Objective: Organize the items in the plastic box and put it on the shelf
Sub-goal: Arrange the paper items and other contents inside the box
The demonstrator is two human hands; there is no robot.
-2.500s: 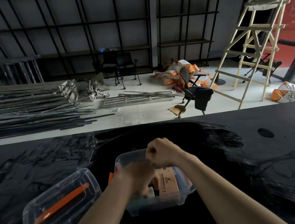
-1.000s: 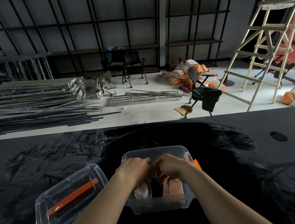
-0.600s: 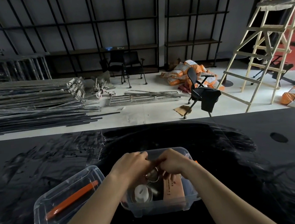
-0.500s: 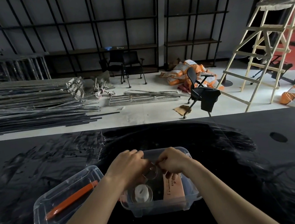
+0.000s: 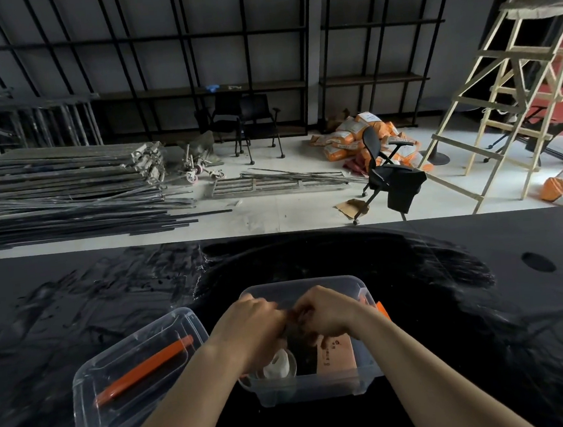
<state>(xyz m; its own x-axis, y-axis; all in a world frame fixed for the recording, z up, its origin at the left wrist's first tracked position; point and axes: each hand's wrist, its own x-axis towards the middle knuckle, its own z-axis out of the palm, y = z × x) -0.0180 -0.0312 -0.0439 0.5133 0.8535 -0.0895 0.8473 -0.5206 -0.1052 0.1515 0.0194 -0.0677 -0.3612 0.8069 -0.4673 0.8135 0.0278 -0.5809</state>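
Clear plastic box (image 5: 309,386) sits on black table (image 5: 452,317). Left hand (image 5: 253,330) and right hand (image 5: 326,313) meet inside it, fingers curled; grasp cannot be told. Inside: white roll (image 5: 278,367), tan carton (image 5: 337,356). Lid (image 5: 134,372) lies just left.
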